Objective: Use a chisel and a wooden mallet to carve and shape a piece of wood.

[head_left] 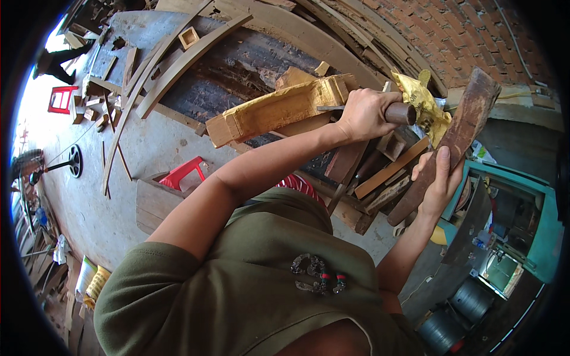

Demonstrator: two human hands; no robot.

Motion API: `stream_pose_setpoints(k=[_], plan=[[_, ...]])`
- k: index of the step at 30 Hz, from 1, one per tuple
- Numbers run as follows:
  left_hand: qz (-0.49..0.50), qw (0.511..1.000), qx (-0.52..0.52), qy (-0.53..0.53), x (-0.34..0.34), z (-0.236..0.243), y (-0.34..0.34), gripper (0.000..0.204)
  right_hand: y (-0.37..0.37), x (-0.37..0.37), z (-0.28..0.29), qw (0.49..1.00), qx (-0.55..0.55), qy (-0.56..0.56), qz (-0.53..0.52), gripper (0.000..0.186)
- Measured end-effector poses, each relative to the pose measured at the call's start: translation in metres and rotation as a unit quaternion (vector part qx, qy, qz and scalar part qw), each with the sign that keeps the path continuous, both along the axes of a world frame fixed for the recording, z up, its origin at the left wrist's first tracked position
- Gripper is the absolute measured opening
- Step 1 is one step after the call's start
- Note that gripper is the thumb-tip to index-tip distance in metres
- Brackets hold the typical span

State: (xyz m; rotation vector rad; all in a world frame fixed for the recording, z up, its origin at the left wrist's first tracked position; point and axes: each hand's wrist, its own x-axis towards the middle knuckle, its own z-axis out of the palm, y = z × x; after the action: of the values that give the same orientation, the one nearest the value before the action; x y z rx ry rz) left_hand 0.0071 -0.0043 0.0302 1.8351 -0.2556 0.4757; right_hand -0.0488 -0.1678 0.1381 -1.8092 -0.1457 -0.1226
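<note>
My left hand (366,115) is closed around a chisel; its round dark handle (401,114) sticks out to the right. A short bit of the metal blade (330,108) shows left of the fingers, by the hollowed yellowish wooden workpiece (279,110). This block has a long recess and lies at a slant on the dark bench. In my right hand (440,181) is a heavy, bar-shaped wooden mallet (466,121), raised at a tilt with its broad end up. The mallet is apart from the chisel handle.
Behind the hands lies a crumpled yellow bag (423,101). Long curved boards (190,65) rest across the bench at left. Wood offcuts (389,187) crowd its right side. A turquoise cabinet (540,231) stands at right, and a red stool (184,172) at left.
</note>
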Motion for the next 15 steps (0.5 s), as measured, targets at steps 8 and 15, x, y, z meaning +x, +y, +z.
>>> stream_pose_setpoints(k=[8, 15], plan=[[0.03, 0.999, -0.033, 0.03, 0.012, -0.002, 0.002, 0.031, -0.003, 0.005, 0.012, 0.999, 0.0, 0.006, 0.037, 0.035], [0.051, 0.998, -0.039, 0.022, 0.013, 0.002, 0.005, 0.028, 0.008, 0.027, 0.011, 0.992, -0.064, -0.058, 0.089, 0.025]])
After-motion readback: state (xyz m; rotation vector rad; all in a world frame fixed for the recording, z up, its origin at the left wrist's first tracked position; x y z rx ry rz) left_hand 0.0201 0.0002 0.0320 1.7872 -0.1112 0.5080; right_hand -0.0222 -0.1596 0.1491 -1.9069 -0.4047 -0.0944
